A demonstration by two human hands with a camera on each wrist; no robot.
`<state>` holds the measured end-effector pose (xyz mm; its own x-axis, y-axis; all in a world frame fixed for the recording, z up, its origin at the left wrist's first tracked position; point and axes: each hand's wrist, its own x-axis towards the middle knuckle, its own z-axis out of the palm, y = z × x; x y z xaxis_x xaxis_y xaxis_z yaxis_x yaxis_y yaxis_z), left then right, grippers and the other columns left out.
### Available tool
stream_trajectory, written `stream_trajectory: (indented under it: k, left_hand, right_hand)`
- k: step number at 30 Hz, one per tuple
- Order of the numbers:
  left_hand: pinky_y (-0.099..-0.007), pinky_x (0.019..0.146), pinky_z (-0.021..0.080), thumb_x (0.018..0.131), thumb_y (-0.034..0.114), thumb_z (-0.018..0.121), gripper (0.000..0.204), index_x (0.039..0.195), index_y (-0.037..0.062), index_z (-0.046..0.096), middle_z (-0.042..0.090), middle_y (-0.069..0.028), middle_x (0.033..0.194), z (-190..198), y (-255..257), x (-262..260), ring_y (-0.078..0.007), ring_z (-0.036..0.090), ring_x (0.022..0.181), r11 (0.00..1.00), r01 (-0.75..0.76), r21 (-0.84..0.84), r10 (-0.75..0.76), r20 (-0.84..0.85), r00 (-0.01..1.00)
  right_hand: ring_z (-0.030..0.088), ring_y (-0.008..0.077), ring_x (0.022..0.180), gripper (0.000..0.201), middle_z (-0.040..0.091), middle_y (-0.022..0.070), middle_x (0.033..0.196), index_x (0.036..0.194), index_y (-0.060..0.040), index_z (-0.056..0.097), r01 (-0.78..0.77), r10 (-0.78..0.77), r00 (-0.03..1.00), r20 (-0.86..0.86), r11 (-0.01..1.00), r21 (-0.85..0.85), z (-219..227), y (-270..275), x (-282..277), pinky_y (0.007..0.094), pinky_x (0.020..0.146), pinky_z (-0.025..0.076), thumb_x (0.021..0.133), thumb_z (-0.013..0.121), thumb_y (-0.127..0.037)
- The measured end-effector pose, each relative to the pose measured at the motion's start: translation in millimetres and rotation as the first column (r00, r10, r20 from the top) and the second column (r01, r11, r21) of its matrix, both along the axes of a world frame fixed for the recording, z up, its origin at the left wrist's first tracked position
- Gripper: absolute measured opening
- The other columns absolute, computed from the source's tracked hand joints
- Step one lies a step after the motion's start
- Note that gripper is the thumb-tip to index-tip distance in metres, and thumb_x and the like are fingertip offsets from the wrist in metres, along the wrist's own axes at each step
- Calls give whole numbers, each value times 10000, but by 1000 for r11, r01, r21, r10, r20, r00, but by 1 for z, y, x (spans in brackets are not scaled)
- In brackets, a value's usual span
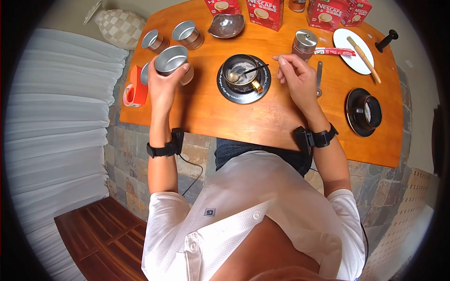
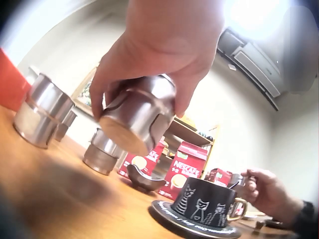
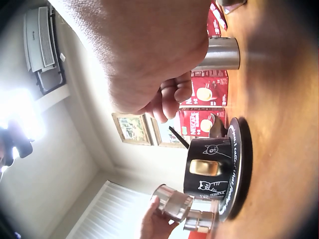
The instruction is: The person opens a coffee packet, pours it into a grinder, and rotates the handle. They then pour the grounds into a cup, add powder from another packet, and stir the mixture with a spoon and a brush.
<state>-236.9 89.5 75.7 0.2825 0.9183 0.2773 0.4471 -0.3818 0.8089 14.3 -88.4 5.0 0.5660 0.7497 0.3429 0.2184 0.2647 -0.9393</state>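
Observation:
My left hand (image 1: pixel 163 89) grips a silver metal canister (image 2: pixel 134 117) round its sides. The canister is tilted and raised above the table, its shadow on the wood below. My right hand (image 1: pixel 299 80) is held right of the black cup (image 2: pixel 204 204), fingers loosely curled, with nothing seen in them. Close to those fingertips is the black handle end of a spoon (image 1: pixel 238 75), which leans in the cup. White powder shows inside. Cat drawings and a gold handle mark the cup, which stands on a black saucer (image 1: pixel 229 93).
Other metal canisters (image 1: pixel 187 35) stand at the left back, by a dark bowl (image 1: pixel 227 26). Red Nescafe boxes (image 1: pixel 265 13) line the back. At right are a lidded jar (image 1: pixel 305 42), a white plate (image 1: pixel 349 37) with a brush (image 1: pixel 365 58), and another black cup (image 1: pixel 373 112).

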Motion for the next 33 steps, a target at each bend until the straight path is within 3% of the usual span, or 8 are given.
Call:
stream_trajectory:
  k: [7,13,18,21,23,29,31,33]
  left_hand:
    - [-317,919,504,766,215,867,694,1312,-48,528,639,-136,1199,-12,21,-10,-195,631,1073,961,184,-205,-106,341,934]
    - [-326,933,500,758,230,880,732,1328,-51,518,631,-142,1223,-9,12,-4,-208,626,1095,997,63,-41,-59,96,994]
    - [-325,937,500,745,265,889,781,1342,-54,500,626,-140,1224,-13,25,-15,-219,624,1091,990,83,-114,-73,89,993]
    - [-330,901,503,738,270,882,744,1326,-19,529,630,-124,1189,-11,26,-18,-207,621,1071,911,200,-360,-42,401,915]
    - [-330,944,496,724,276,898,799,1343,-40,504,622,-140,1221,-7,18,-11,-223,619,1090,999,32,-21,-32,23,999]
    - [-323,951,492,722,260,895,758,1318,-28,526,631,-129,1208,-6,28,-11,-210,620,1098,983,105,-151,-91,96,991]
    - [-300,903,491,747,238,877,713,1316,-19,533,638,-107,1181,-7,36,-17,-175,619,1049,891,239,-387,-77,391,917]
    - [-275,811,478,772,223,857,686,1329,-10,530,642,-85,1150,-1,19,-4,-136,605,971,960,174,-220,-124,225,967]
  right_hand:
    - [562,36,632,190,623,-6,695,1044,17,711,-15,15,1000,5,1000,6,0,0,0,205,572,439,1011,603,-135]
    - [562,38,627,190,630,-2,698,1048,16,711,-6,6,1000,9,1000,-3,0,0,1,207,571,441,1010,603,-136]
    - [561,38,624,188,627,-5,693,1043,14,713,-7,7,1000,18,1000,-7,0,0,0,207,571,441,1008,607,-137]
    - [560,38,624,187,626,-7,689,1041,13,714,2,-2,1000,12,1000,-8,2,0,1,208,571,442,1007,607,-137]
    - [561,39,624,188,626,-7,688,1039,13,714,-8,8,1000,-2,1000,-4,2,1,-1,208,572,442,1007,608,-138]
    - [564,38,628,189,631,-2,694,1039,12,716,-5,5,1000,10,1000,-7,1,1,2,208,572,442,1008,606,-139]
    - [536,37,650,199,602,-12,729,1066,0,707,-21,21,1000,19,999,-33,1,-1,1,195,589,424,1028,576,-145]
    - [536,37,648,198,602,-13,728,1066,0,705,-24,24,1000,16,999,-38,1,-3,0,195,588,424,1028,575,-144]
